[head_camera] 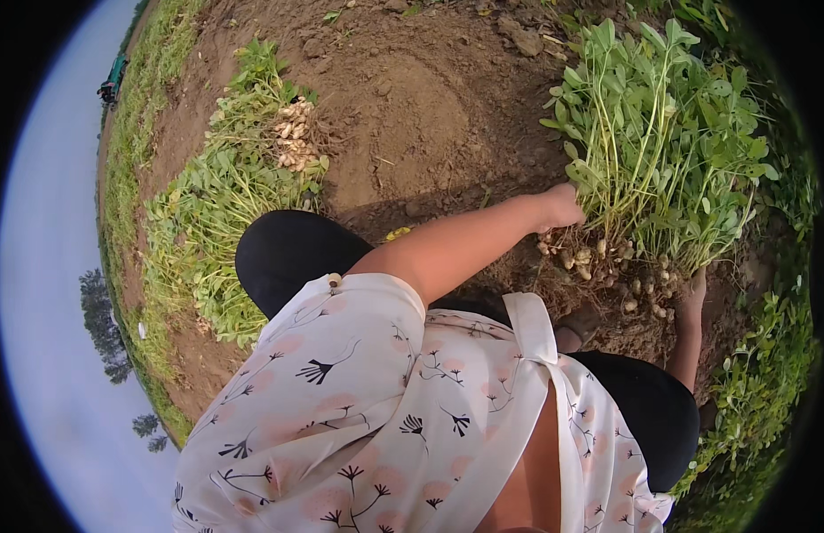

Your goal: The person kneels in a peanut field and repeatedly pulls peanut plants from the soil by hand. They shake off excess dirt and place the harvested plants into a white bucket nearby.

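Note:
My left hand (564,208) reaches across to the right and grips the lower stems of a bunch of green peanut plants (652,133). Pale pods (583,258) and thin roots with soil hang just below the stems. At the bunch's far right side, my right hand (697,285) is closed around the stem bases, its fingers partly hidden by plants and roots. The leafy tops point away from me, towards the upper edge of the view.
Pulled peanut plants (219,193) lie in a row on the left, with a cluster of pods (294,136) on top. Bare brown soil (412,120) lies between them and the bunch. More growing plants (758,386) stand on the right. A green vehicle (112,80) is far off.

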Motion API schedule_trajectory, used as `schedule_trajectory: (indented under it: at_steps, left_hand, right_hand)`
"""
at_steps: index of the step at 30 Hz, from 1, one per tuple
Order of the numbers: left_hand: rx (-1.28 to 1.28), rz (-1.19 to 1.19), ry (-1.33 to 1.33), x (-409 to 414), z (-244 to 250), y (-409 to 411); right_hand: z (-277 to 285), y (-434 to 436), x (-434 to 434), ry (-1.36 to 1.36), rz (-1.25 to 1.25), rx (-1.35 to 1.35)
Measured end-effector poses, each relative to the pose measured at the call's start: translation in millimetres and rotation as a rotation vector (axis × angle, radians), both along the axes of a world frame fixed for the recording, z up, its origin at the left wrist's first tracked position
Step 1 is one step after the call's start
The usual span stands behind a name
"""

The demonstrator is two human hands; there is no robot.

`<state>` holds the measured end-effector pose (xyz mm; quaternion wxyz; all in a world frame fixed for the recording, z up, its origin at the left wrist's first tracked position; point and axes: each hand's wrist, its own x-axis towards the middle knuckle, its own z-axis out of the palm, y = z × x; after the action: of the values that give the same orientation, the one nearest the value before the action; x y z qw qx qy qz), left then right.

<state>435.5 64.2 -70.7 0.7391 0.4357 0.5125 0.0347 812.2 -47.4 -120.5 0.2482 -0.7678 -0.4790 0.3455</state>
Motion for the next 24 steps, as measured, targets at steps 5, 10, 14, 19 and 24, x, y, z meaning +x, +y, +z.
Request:
schedule_trajectory:
  at_steps: [5,10,14,19,24]
  left_hand:
    - [-0.161,0.041,-0.298,-8,27,-2]
    - [0.008,0.178,0.232,-11,-44,4]
    - [0.029,0.177,0.139,-5,-22,7]
    - [0.151,-0.033,0.003,39,23,-7]
    - [0.093,0.170,-0.234,16,-8,2]
  right_hand:
    - [48,2,-12,0.510,-0.149,-0.134]
    - [8,18,-14,0.132,-0.109,-0.320]
    - [22,-11,-6,0.659,-0.364,-0.116]
    - [96,21,-88,0.443,-0.035,-0.062]
    - [63,18,-20,0.505,-0.087,-0.069]
